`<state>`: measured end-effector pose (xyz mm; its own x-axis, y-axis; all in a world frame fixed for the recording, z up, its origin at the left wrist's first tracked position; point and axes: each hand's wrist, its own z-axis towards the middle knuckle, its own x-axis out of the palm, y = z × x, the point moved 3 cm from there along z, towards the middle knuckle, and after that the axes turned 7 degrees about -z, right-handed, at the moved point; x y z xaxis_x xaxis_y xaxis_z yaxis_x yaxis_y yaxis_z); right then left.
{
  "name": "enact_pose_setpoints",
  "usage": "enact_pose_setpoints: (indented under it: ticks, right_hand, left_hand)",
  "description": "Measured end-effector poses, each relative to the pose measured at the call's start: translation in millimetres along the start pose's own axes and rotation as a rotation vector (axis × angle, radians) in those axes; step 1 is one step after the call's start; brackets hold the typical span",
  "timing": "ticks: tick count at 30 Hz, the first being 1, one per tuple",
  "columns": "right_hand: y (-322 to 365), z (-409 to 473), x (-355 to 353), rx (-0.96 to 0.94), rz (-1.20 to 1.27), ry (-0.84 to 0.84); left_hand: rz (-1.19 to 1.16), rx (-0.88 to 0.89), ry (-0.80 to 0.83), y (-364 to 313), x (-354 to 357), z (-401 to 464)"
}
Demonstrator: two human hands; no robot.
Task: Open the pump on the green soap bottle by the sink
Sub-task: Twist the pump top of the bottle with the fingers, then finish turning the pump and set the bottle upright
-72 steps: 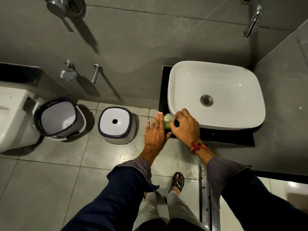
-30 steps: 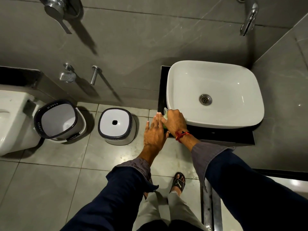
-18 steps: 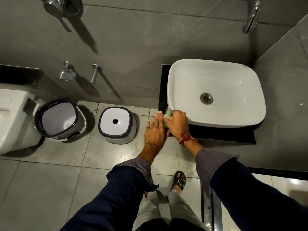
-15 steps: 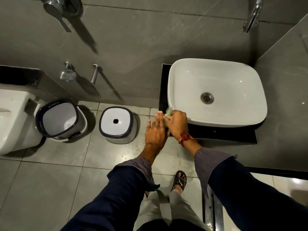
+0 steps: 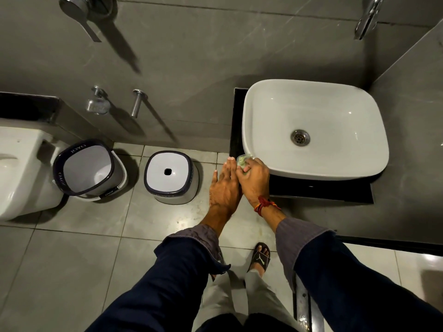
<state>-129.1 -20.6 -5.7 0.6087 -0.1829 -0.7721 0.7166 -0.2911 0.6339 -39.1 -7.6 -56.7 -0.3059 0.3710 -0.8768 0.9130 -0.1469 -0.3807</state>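
The green soap bottle (image 5: 242, 161) stands on the black counter (image 5: 321, 191) at the white sink's (image 5: 311, 130) front left corner. Only its pale green top shows between my hands. My right hand (image 5: 254, 179) is closed over the pump head from the right, fingers curled around it. My left hand (image 5: 224, 185) lies flat against the bottle's left side with fingers straight and together, steadying it. The bottle's body is hidden behind both hands.
A white stool with a dark rim (image 5: 171, 176) and a matching bucket (image 5: 87, 168) stand on the tiled floor to the left. A toilet (image 5: 19, 168) is at far left. A tap (image 5: 366, 17) juts from the wall above the sink.
My right hand shifted from the bottle's right side to lie over its top and has stayed gripping the pump. My left hand has held its place against the bottle.
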Motion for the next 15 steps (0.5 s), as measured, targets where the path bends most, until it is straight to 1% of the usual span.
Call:
enact_pose_setpoints:
  ticks: [5,12,15]
  right_hand:
    - [-0.1,0.9,1.3,0.121,-0.002,-0.012]
    - [1.5,-3.1,4.4,0.174,0.055,-0.055]
    - [0.7,-4.9,5.9,0.226,0.104,-0.089]
  left_hand:
    - [0.0,0.008,0.017,-3.6,-3.6,-2.1]
    - [0.032,0.013,0.051,-5.3,-8.1,-2.0]
    - [0.046,0.008,0.055,-4.7,-7.9,-0.9]
